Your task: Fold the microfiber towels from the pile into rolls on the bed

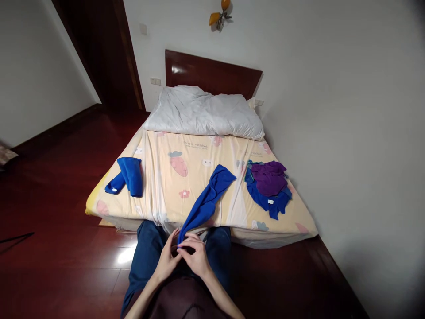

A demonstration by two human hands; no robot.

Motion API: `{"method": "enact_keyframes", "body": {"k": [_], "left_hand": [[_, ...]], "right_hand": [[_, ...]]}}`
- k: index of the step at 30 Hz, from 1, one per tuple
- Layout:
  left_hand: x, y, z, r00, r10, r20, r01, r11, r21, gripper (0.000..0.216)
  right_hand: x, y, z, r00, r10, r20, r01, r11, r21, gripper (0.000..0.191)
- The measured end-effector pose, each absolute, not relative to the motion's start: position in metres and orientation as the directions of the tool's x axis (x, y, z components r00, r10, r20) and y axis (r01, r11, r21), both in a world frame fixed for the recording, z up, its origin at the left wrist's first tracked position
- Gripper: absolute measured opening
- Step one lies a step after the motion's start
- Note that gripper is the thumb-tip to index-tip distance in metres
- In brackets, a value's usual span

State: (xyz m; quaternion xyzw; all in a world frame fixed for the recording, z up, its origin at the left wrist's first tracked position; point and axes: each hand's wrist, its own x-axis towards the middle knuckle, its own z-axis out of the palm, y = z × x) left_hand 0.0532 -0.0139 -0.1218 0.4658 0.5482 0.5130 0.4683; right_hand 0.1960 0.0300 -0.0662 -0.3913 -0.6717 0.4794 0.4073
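A blue towel [205, 204] stretches slantwise over the front edge of the bed, its near end gathered to a narrow tip. At that tip my left hand [168, 257] and my right hand [195, 254] meet, thumbs and fingers pinching the cloth between my knees. The towel's far end lies loosely bunched on the sheet. To the left rest rolled or folded blue towels [133, 176], one across another. A loose pile on the right has a purple cloth [269, 178] on top of blue cloths [265, 201] with a small white tag.
The bed's patterned yellow sheet [172, 177] spreads before me. A grey quilt [206, 110] is heaped against the dark wooden headboard [212, 73]. White wall [348, 133] runs close along the right side. Dark red floor [66, 177] lies to the left.
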Motion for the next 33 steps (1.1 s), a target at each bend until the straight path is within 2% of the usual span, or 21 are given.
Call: {"method": "enact_keyframes", "body": {"k": [3,6,11,15,18,22,24,26,29,33], "left_hand": [[0.046,-0.017,-0.108,-0.255,0.965,0.059,0.168,-0.016,0.986,0.055],[0.034,-0.022,-0.109,-0.295,0.954,0.044,0.216,0.022,0.976,0.047],[0.029,-0.025,-0.121,-0.303,0.95,-0.078,0.151,0.129,0.98,0.043],[0.033,-0.022,-0.127,-0.309,0.945,-0.108,0.093,0.143,0.985,0.039],[0.035,-0.019,-0.13,-0.386,0.907,-0.168,-0.071,0.153,0.986,0.042],[0.037,-0.018,-0.13,-0.482,0.802,-0.352,-0.461,0.11,0.881,0.053],[0.037,-0.018,-0.126,-0.467,0.775,-0.425,-0.594,0.081,0.8,0.054],[0.037,-0.017,-0.122,-0.447,0.739,-0.505,-0.685,0.08,0.724,0.053],[0.037,-0.015,-0.116,-0.398,0.675,-0.621,-0.786,0.099,0.611,0.041],[0.036,-0.012,-0.108,-0.327,0.63,-0.704,-0.864,0.103,0.494,0.018]], "right_hand": [[0.169,0.012,-0.058,-0.414,0.889,0.197,0.114,0.265,-0.957,0.012],[0.162,0.004,-0.063,-0.418,0.892,0.174,0.084,0.228,-0.97,0.012],[0.171,0.0,-0.088,-0.329,0.944,0.032,0.017,0.04,-0.999,0.019],[0.178,0.002,-0.113,-0.264,0.959,-0.103,-0.113,-0.137,-0.984,0.035],[0.187,0.013,-0.138,-0.056,0.974,-0.217,-0.193,-0.224,-0.955,0.042],[0.207,0.029,-0.175,0.205,0.876,-0.437,-0.252,-0.385,-0.888,0.054],[0.215,0.032,-0.186,0.165,0.799,-0.579,-0.343,-0.504,-0.793,0.06],[0.217,0.032,-0.189,-0.014,0.756,-0.655,-0.446,-0.591,-0.672,0.057],[0.211,0.029,-0.18,-0.264,0.759,-0.595,-0.532,-0.629,-0.566,0.044],[0.2,0.031,-0.167,-0.306,0.78,-0.546,-0.558,-0.611,-0.561,0.035]]}}
